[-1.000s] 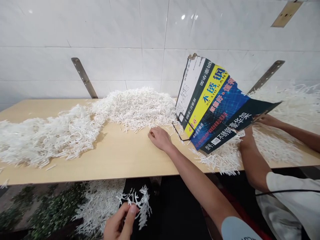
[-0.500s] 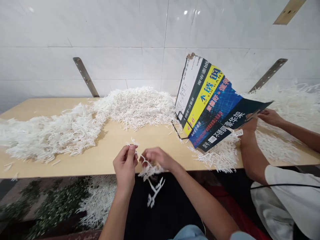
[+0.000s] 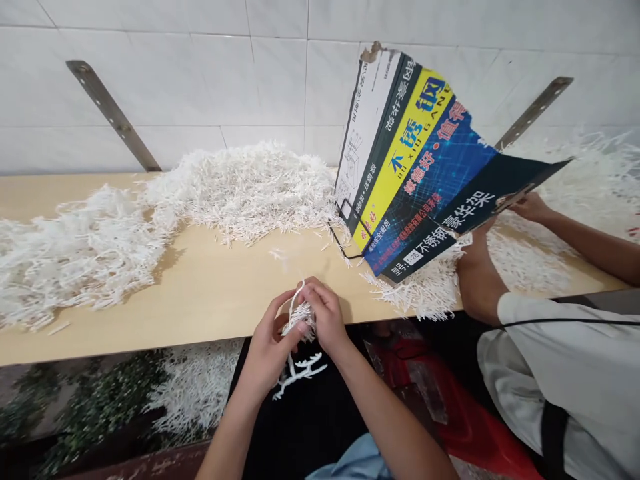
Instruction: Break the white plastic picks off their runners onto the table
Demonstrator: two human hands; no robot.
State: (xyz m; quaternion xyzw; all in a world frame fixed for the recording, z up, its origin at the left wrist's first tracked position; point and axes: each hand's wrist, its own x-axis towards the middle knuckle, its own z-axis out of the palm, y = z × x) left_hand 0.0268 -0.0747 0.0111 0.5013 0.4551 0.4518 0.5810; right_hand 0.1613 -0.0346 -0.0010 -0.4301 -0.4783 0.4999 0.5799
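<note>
My left hand [image 3: 273,337] and my right hand [image 3: 326,313] meet at the table's front edge, fingers curled around a bunch of thin white plastic pieces [image 3: 302,319]. One longer white strand rises between the fingertips. Below the hands hangs a white branched plastic stem [image 3: 300,375], over my dark clothing; its upper end is hidden by the fingers. A blurred white fragment [image 3: 283,257] shows just beyond the hands, above the wooden table [image 3: 215,287]. Behind it lies a large heap of loose white pieces [image 3: 250,193].
A looser white heap [image 3: 95,250] covers the table's left. To the right, a printed cardboard sheet [image 3: 400,167] leans in a black wire stand [image 3: 350,233]. Beyond it are a co-worker's hands [image 3: 530,208] and more white pieces [image 3: 530,267]. White branches [image 3: 195,387] lie below the table.
My right hand has come in against my left, and both now enclose the bunch. The dangling stem has swung slightly. The view has tilted downward.
</note>
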